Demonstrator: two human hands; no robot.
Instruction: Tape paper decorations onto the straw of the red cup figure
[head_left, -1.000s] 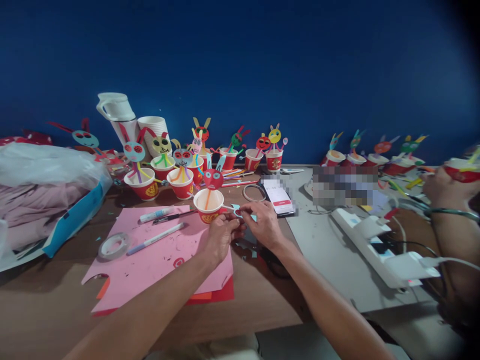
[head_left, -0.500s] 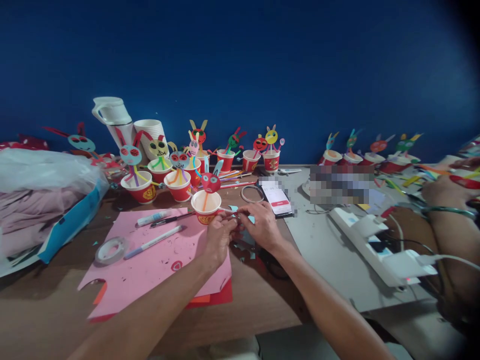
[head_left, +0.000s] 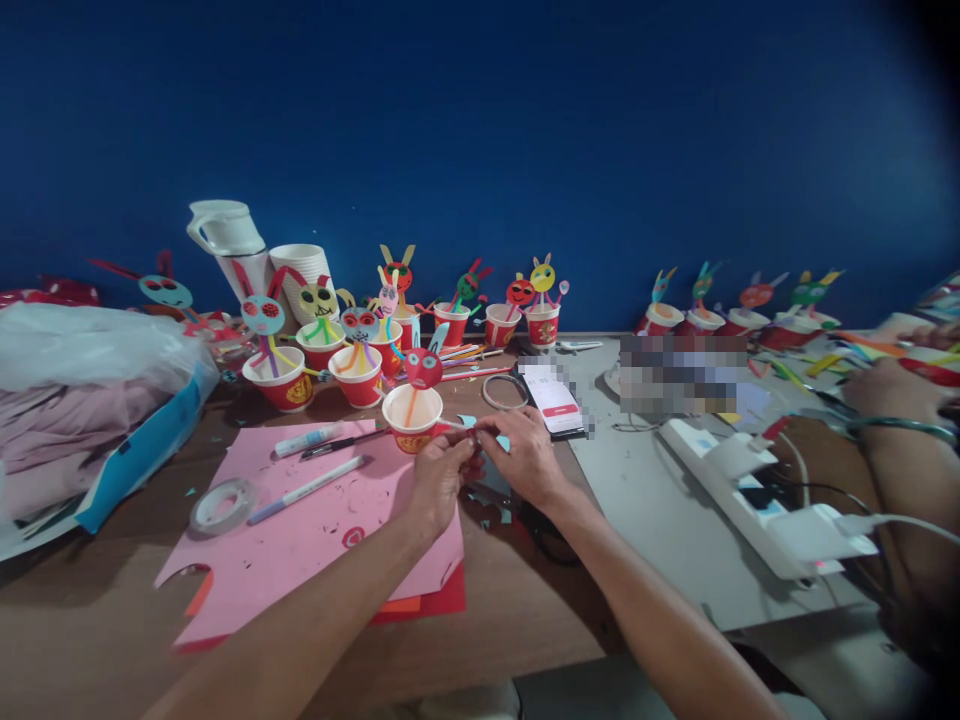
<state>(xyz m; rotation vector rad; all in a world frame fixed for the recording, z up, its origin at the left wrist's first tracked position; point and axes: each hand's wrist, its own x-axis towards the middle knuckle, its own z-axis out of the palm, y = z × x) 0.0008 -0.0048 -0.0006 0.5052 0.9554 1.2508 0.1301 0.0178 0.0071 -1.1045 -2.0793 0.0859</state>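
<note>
A red and white paper cup [head_left: 412, 410] stands before me, with a red paper head [head_left: 424, 368] with pale blue ears on an orange stem inside it. My left hand [head_left: 441, 475] is closed just below and right of this cup. My right hand [head_left: 523, 452] meets it there, thumb and fingers pinched together. Between the fingertips is the end of a thin pale strip [head_left: 453, 426] that runs from the cup's right side. The fingers hide most of that end. Blue paper scraps [head_left: 498, 452] lie under and beside the hands.
Pink paper [head_left: 300, 540] carries a tape roll [head_left: 223, 506] and pens. Several decorated cups [head_left: 356, 378] stand behind. On the right lie a phone [head_left: 550, 395] and a power strip [head_left: 720, 495]; another person's hand [head_left: 892, 385] is at far right. A plastic-covered bundle [head_left: 97, 390] sits left.
Both hands stay pinched at the same spot beside the cup, with only slight finger movement. The whole view has shifted a little, and the other person's hand has moved slightly.
</note>
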